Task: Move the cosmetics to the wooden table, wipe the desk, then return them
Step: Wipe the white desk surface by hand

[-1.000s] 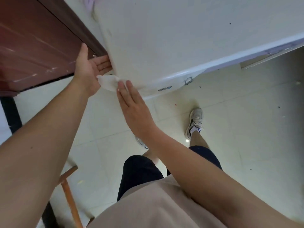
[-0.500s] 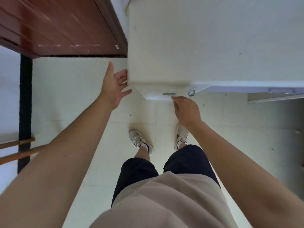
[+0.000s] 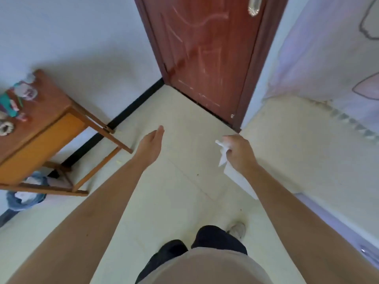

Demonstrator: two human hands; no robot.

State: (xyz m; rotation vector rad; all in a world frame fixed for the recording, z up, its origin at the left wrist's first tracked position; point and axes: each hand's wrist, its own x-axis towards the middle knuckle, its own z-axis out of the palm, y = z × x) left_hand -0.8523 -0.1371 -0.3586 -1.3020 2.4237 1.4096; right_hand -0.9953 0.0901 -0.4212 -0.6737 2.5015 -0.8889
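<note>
- A beige shirt [image 3: 205,267] and dark shorts [image 3: 219,236] are filling the bottom edge, and one grey trainer [image 3: 238,230] is standing on the pale cream tiled floor [image 3: 174,191].
- The right hand [image 3: 239,152] is curling its fingers round a crumpled white tissue [image 3: 233,175], which is hanging below the fist, just beside the desk's edge.
- The left hand [image 3: 152,144] is hovering over the floor, holding nothing, with its fingers straight and together.
- The pale cream desk top [image 3: 307,160] is running along the right, with a lilac patterned cloth [image 3: 328,58] hanging behind it.
- The small brown wooden table [image 3: 51,107] is standing at the left against the white wall, well apart from the desk, and the small colourful cosmetics [image 3: 14,107] are lying on its top.
- A reddish-brown wooden door [image 3: 205,54] is closing the far corner, and a black skirting strip [image 3: 123,117] is running from it behind the table.
- Half a second ago the view was pointing straight down at the desk's corner, with both hands at its edge. Now it is facing the door, both hands are clear of the desk, and the tissue, unseen then, is showing.
- The cosmetics are blurring together and being cut by the left edge, so single items cannot be told apart.
- A blue-and-white bundle [image 3: 26,198] under the table is hard to make out.
- The silver door handle [image 3: 253,7] is being cut off at the top.
</note>
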